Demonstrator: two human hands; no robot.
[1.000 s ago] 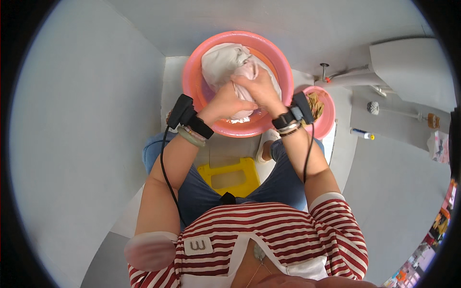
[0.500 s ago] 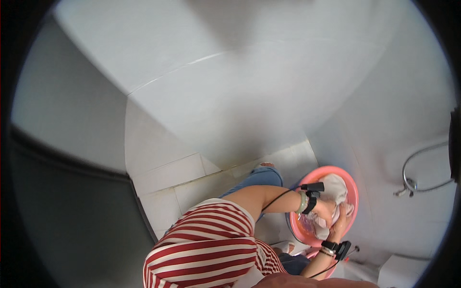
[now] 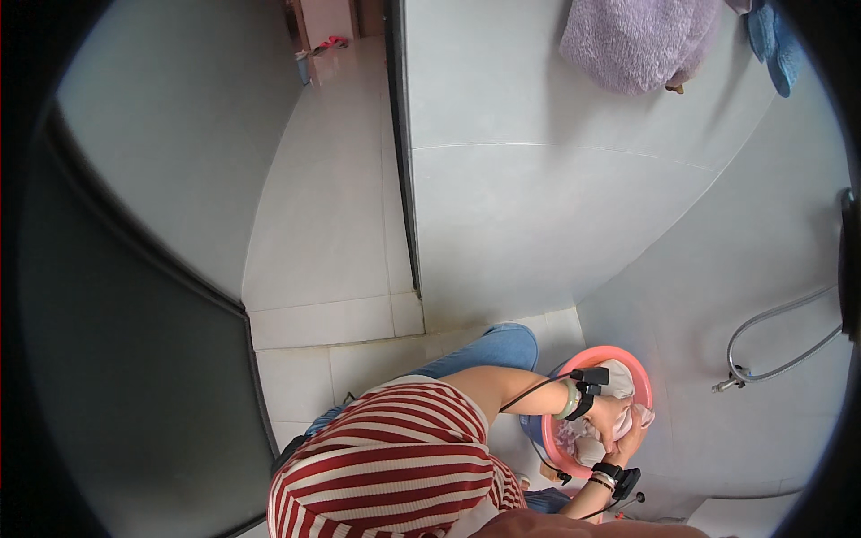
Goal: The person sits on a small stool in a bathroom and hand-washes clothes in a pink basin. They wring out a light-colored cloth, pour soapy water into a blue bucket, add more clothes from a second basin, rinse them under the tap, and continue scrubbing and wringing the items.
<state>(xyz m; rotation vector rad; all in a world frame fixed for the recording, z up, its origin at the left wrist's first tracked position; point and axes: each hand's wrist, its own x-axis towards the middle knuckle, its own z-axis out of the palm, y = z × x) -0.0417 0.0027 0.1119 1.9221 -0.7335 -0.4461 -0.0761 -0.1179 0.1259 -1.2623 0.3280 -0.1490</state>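
Observation:
A white wet-looking cloth (image 3: 619, 377) lies bunched in a pink basin (image 3: 642, 369), with a little water or suds showing at the left inside. My left hand (image 3: 609, 416), below a green bangle and a black wrist device, is closed on the cloth. Close beside it, on the basin's near right side, my right hand (image 3: 631, 437) grips another part of the same cloth, its fingers partly hidden by folds. Under the basin's left side a blue tub (image 3: 533, 429) shows.
A metal shower hose (image 3: 778, 316) hangs on the right wall. At upper right hang a lilac towel (image 3: 632, 45) and a blue cloth item (image 3: 775, 49). A dark door panel (image 3: 134, 377) stands at left, beside a doorway with a tiled floor (image 3: 332, 206).
The view has tilted, bringing the doorway, lilac towel and blue item into sight. My hands have come closer together, both still on the cloth in the basin.

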